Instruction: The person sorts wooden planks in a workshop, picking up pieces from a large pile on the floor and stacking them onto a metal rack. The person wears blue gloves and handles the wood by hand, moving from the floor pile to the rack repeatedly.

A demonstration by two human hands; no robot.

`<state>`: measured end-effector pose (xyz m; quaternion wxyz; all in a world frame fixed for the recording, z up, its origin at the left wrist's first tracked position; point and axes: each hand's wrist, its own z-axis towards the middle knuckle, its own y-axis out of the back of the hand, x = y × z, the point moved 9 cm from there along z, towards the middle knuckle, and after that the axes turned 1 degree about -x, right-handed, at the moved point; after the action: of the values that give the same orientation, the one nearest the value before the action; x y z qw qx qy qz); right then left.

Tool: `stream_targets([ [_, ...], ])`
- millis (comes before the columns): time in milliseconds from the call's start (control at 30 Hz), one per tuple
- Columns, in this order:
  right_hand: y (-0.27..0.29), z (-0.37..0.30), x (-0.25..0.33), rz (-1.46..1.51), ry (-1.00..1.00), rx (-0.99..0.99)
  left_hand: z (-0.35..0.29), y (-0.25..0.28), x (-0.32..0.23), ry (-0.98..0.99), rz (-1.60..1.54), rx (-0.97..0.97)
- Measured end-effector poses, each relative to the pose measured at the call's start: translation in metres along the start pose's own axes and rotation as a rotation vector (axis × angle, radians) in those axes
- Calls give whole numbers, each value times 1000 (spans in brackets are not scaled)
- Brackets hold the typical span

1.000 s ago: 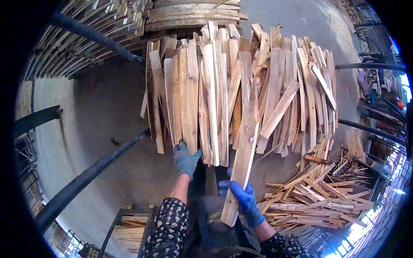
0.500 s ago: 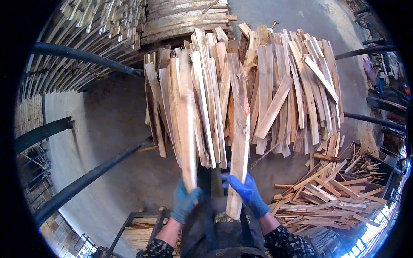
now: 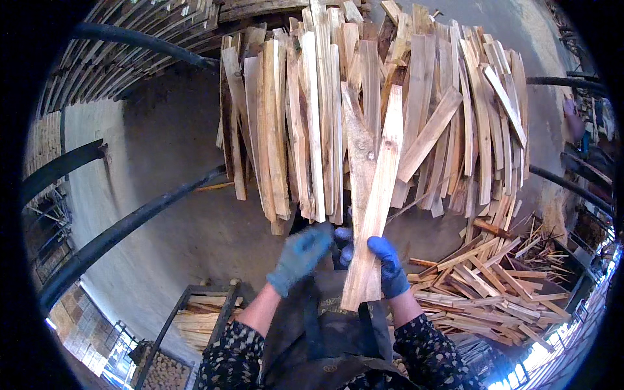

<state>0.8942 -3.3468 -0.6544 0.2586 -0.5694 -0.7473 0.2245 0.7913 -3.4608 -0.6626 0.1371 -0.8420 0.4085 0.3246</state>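
Note:
In front of me my right hand (image 3: pixel 391 268), in a blue glove, is closed round the near ends of two wooden slats. The upper slat (image 3: pixel 382 182) is pale and smooth and leans to the right. Beneath it, crossing at a narrow angle, lies a knotty slat (image 3: pixel 359 140) with a rough edge. Both point away from me toward a wide pile of slats (image 3: pixel 279 123). My left hand (image 3: pixel 300 259), in a blue-green glove, is just left of the held slats with no slat in it; motion smears its fingers.
Dark metal bars (image 3: pixel 140 237) stick out at the left and right of the pile. Scrap wood (image 3: pixel 500 279) lies heaped at the right. A metal frame with wood pieces (image 3: pixel 198 325) stands low on the left. Stacked slats (image 3: pixel 130 65) fill the far left.
The slat from my left hand now lies across the other one in my right hand. My left hand has let go of it and moved right and up. The view has shifted.

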Motion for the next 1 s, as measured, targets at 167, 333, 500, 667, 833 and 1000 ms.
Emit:
stream_targets([
  [167, -13, 2, 9, -218, 20, -39, 74, 56, 49, -39, 213, -471],
  [333, -20, -3, 29, -476, 84, -167, 102, 58, 54, -3, 221, -470],
  [500, -16, -1, 29, -554, 133, -238, 99, 56, 36, -26, 21, -225],
  [667, -22, 1, 16, -518, 85, -209, 65, 39, 39, 115, -1080, 209],
  [833, -24, 7, 2, -486, 76, -219, 51, 43, 38, 195, -1249, 128],
  [1000, -43, 5, -3, -524, 106, -268, 49, 56, 37, 105, -1072, 94],
])
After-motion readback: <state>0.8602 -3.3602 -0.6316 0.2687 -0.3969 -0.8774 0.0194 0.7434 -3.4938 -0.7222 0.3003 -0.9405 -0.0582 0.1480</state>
